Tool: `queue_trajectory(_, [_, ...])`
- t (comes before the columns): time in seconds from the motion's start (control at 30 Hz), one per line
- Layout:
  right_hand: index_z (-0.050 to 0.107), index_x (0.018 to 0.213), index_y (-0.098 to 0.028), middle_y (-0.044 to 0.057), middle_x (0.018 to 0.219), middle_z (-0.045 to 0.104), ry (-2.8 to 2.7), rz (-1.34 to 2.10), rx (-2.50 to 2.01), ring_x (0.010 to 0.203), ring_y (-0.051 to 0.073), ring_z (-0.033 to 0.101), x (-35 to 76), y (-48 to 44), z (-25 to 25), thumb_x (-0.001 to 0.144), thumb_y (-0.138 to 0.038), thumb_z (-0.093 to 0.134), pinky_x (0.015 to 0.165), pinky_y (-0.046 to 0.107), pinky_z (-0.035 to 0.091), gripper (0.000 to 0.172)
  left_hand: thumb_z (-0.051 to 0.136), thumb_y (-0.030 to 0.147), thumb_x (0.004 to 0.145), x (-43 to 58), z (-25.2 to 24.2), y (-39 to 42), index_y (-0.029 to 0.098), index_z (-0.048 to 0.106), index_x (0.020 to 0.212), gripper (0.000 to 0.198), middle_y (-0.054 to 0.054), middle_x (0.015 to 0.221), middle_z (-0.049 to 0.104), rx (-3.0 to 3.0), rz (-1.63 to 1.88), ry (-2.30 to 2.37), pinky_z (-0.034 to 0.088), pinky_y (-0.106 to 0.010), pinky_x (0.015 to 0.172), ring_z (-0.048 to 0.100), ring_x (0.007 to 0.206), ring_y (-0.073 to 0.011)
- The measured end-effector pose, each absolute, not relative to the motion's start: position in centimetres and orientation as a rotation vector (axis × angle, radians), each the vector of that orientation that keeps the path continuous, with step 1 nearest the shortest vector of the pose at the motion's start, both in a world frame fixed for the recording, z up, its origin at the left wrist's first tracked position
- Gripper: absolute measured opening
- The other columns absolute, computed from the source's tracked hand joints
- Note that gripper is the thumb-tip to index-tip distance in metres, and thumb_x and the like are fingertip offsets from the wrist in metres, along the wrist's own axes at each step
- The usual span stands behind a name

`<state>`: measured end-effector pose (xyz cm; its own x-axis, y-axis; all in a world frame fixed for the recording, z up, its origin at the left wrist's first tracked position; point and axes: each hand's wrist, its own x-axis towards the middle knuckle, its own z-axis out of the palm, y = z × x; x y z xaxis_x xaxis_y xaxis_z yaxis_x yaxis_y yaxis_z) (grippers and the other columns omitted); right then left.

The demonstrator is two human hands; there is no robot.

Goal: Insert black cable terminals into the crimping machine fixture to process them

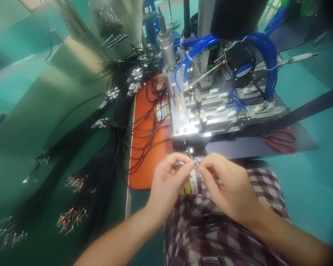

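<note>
My left hand is closed in a pinch, thumb against forefinger. My right hand pinches as well, its fingertips almost meeting the left ones. A small, thin, shiny piece shows between the two pinches, too tiny to name. Both hands are just in front of the metal machine, near its front edge, above a lap in a checkered garment. Bundles of black cables lie to the left, some with metal connectors and others with bare copper ends.
Several loose black cables cross the orange board beside the machine. Red-handled pliers rest on the dark base plate at the right. Blue air hoses arch over the machine. A dark bar juts in from the right.
</note>
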<state>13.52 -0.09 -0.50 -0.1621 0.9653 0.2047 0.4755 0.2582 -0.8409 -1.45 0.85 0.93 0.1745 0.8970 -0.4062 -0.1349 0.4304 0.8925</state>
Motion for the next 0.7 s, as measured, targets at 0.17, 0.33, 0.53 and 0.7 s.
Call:
queue_trajectory(0.17, [0.047, 0.071, -0.021, -0.004, 0.056, 0.049, -1.263, 1.541, -1.336, 0.047, 0.01, 0.045, 13.1, 0.6, -0.8, 0.092, -0.033, 0.048, 0.046, 0.023, 0.038, 0.024, 0.067, 0.028, 0.08, -1.4, 0.2, 1.1, 0.015, 0.058, 0.074, 0.018, 0.008, 0.048, 0.037, 0.658, 0.885, 1.114, 0.025, -0.016, 0.048, 0.028, 0.045, -0.0031])
queue_trajectory(0.33, [0.058, 0.082, -0.019, -0.004, 0.056, 0.053, -1.311, 1.545, -1.33, 0.05, 0.011, 0.049, 13.9, 1.3, -0.8, 0.089, -0.034, 0.054, 0.048, 0.022, 0.039, 0.017, 0.069, 0.028, 0.079, -1.6, -0.1, 1.7, 0.012, 0.059, 0.074, 0.019, 0.004, 0.056, 0.049, 0.721, 0.84, 1.117, 0.022, -0.016, 0.046, 0.031, 0.043, -0.0004])
queue_trajectory(0.53, [0.063, 0.081, -0.019, -0.002, 0.067, 0.058, -1.467, 1.351, -1.349, 0.057, 0.013, 0.051, 14.1, 2.3, -0.4, 0.084, -0.026, 0.059, 0.052, 0.025, 0.039, 0.008, 0.069, 0.028, 0.079, -1.6, -0.1, 1.5, 0.011, 0.062, 0.077, 0.019, 0.001, 0.061, 0.054, 0.817, 0.808, 1.156, 0.022, -0.016, 0.043, 0.035, 0.044, -0.0013])
queue_trajectory(0.7, [0.056, 0.074, -0.019, 0.0, 0.071, 0.057, -1.539, 1.374, -1.302, 0.066, 0.014, 0.053, 14.2, 2.6, -0.1, 0.087, -0.022, 0.053, 0.059, 0.026, 0.041, 0.014, 0.066, 0.026, 0.081, -1.6, 0.0, 1.5, 0.011, 0.062, 0.075, 0.017, -0.001, 0.064, 0.059, 0.866, 0.812, 1.137, 0.025, -0.017, 0.043, 0.037, 0.045, -0.0022])
